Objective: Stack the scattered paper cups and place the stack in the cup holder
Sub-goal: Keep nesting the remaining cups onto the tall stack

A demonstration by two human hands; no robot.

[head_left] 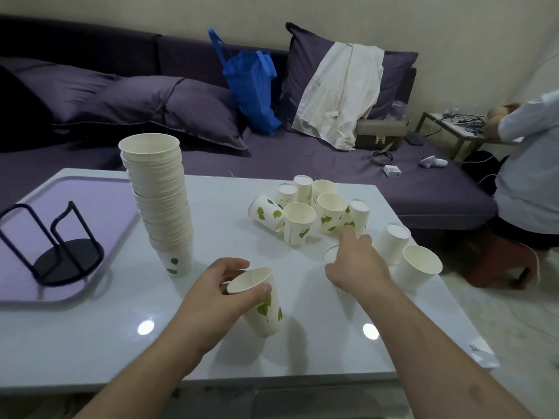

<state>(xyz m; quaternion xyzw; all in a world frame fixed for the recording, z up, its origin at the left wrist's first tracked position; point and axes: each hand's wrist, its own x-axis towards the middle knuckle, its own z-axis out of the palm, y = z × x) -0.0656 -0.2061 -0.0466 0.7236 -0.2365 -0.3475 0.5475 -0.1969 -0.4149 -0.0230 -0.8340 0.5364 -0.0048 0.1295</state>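
From my seat at the remote feed, all I see of the body is two bare forearms and hands coming in from the bottom edge. The left hand (222,285) and the right hand (355,261) carry no gloves, rings, watch or bands. Neither arm has a sleeve anywhere in view. The nails are short and plain. A small darker mark sits on the right forearm near the lower edge.

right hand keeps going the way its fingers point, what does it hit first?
Most likely the upside-down cup at the near right edge of the cluster: the right hand reaches away from the person, and its raised fingers already overlap that cup's lower part. Contact can't be confirmed; depth is unclear from this single view.
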